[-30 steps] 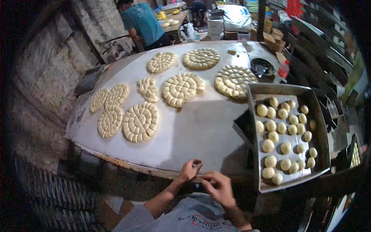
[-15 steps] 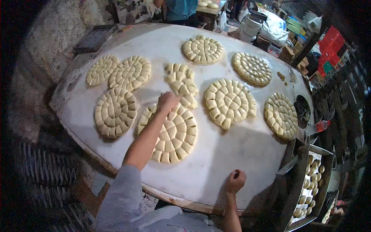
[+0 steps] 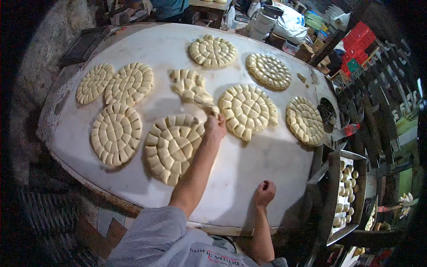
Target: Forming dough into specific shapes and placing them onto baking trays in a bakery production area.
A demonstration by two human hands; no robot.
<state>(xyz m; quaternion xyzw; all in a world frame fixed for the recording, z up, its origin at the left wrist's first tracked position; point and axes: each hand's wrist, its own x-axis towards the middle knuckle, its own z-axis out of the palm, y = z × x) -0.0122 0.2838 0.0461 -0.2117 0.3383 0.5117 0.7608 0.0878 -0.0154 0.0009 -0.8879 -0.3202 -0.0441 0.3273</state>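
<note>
My left hand grips the lower end of a loose strip of segmented pale dough, pulling it out narrow. Below it lies a round of segmented dough, partly behind my forearm; another round is to its right. My right hand is closed over the bare near part of the white work table; whatever it may hold is hidden.
More dough rounds spread across the tabletop. A metal tray of dough balls is at the right, beside a red-capped bottle. Behind the table are a person in teal, white buckets and red crates.
My left hand reached forward from the near edge to the loose dough and has moved right, drawing its end along. My right hand moved onto the table. The view swung right and shifted.
</note>
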